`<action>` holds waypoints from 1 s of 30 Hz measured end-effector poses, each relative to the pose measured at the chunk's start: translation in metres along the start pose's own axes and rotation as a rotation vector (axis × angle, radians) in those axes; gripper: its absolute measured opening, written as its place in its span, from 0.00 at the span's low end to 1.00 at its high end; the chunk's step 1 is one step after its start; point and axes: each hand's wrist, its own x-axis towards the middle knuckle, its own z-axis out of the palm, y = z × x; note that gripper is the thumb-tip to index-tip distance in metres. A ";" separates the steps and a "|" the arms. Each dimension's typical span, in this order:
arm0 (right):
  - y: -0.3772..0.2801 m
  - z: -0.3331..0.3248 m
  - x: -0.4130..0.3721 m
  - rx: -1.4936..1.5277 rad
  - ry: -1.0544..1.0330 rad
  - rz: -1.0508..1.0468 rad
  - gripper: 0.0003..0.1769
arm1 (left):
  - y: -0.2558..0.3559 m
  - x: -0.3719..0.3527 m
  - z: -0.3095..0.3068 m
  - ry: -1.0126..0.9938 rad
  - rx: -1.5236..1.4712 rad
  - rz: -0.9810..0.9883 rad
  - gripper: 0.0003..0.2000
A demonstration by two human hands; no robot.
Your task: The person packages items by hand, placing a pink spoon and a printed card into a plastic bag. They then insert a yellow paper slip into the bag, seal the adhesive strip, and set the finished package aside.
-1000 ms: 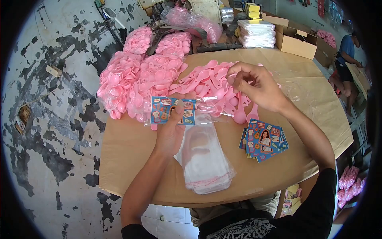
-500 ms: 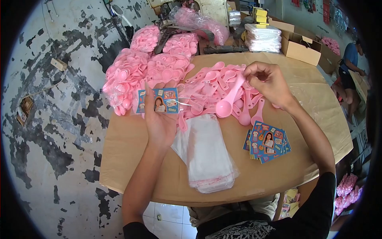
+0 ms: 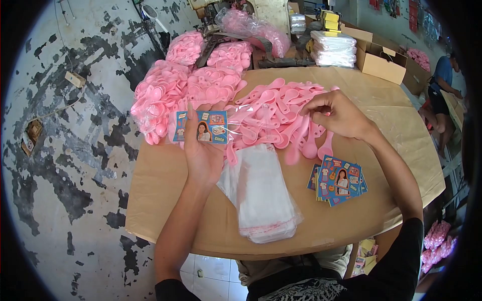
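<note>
My left hand (image 3: 203, 160) is closed on a blue printed card (image 3: 217, 119), thumb across its front. Clear plastic bag film (image 3: 246, 123) stretches rightward from the card over the spoons. My right hand (image 3: 344, 116) pinches the upper end of a pink measuring spoon (image 3: 292, 153), which hangs bowl-down and is blurred by motion. Behind it spreads a pile of loose pink spoons (image 3: 273, 100). A stack of blue printed cards (image 3: 341, 181) lies below my right hand. Flat clear plastic bags (image 3: 266, 195) lie in the middle of the table, nearest my left wrist.
Bagged pink spoons (image 3: 163, 90) are heaped at the table's back left. An open cardboard box (image 3: 381, 62) and stacked clear packs (image 3: 334, 47) stand at the back right. Brown paper (image 3: 396, 115) covers the table. Another person (image 3: 442, 83) sits at the far right.
My right hand has moved down with the measuring spoon, whose bowl now hangs lower and slightly further right. My left hand and its card have barely shifted.
</note>
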 end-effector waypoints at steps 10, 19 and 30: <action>-0.008 0.009 -0.001 0.111 -0.076 0.098 0.13 | -0.001 -0.002 0.001 -0.073 0.054 0.005 0.20; -0.019 0.009 0.003 0.449 0.267 0.039 0.11 | 0.002 -0.001 0.000 -0.045 0.050 0.012 0.21; -0.034 0.015 0.000 0.540 0.325 0.028 0.12 | 0.004 -0.004 0.005 -0.071 0.116 0.035 0.21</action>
